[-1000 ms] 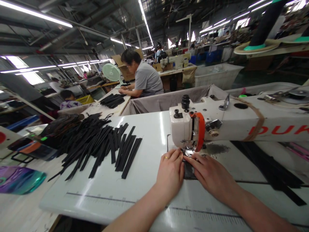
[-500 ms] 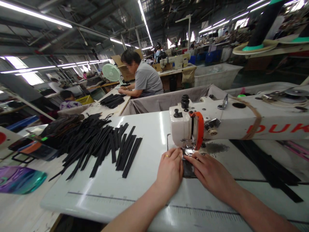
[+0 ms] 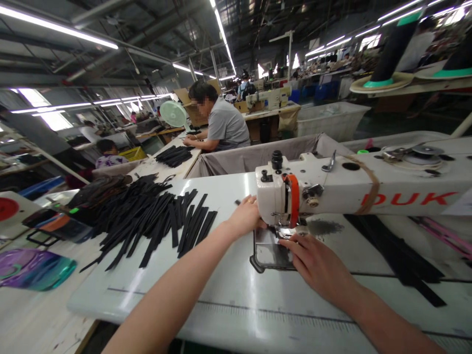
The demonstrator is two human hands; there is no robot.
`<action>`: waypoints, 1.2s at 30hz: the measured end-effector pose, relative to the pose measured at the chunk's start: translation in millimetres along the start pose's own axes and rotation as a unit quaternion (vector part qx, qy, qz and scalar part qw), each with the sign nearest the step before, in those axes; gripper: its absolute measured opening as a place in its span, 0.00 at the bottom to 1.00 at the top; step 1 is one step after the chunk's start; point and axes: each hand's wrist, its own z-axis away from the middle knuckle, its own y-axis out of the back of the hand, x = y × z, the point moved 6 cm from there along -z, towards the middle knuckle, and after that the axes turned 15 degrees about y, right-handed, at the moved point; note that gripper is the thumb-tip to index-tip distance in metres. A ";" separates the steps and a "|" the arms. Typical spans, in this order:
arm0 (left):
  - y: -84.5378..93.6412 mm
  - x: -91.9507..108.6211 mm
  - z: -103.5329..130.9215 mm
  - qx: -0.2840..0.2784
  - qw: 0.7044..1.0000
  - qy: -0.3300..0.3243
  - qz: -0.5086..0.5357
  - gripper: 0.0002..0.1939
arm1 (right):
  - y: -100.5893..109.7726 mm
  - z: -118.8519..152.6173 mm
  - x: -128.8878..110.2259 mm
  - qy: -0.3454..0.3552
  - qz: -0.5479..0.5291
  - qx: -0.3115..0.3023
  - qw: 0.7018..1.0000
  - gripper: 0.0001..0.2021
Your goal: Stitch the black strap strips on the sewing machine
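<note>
Left hand (image 3: 246, 216) is curling close beside the sewing machine (image 3: 339, 186), a dark tip (image 3: 237, 202) showing just beyond; right hand (image 3: 315, 258) is lying by the presser foot (image 3: 286, 232), fingers extended. I cannot tell whether either grip is grasping anything. Black strips (image 3: 142, 216) are lying heaped on the table (image 3: 229, 191), left of both hands.

From my end I see a glossy pale table (image 3: 228, 278), a ruler scale (image 3: 273, 313) running along its near side. A heap of black strips (image 3: 143, 216) lies at the left; rightward I make out a white sewing machine (image 3: 328, 191) and more dark strips (image 3: 398, 258) beside it.
</note>
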 end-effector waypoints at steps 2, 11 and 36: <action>17.1 -3.5 4.1 0.001 0.999 0.037 -0.003 0.09 | 1.6 0.0 -1.0 0.003 0.002 0.005 1.000 0.17; -45.6 12.3 78.1 -0.180 0.849 0.251 0.428 0.18 | 24.5 -10.8 -31.6 0.107 -0.084 0.034 0.990 0.14; -48.1 36.7 82.6 0.163 0.985 0.011 0.048 0.09 | 19.1 -7.5 -38.8 0.107 0.036 0.020 0.993 0.21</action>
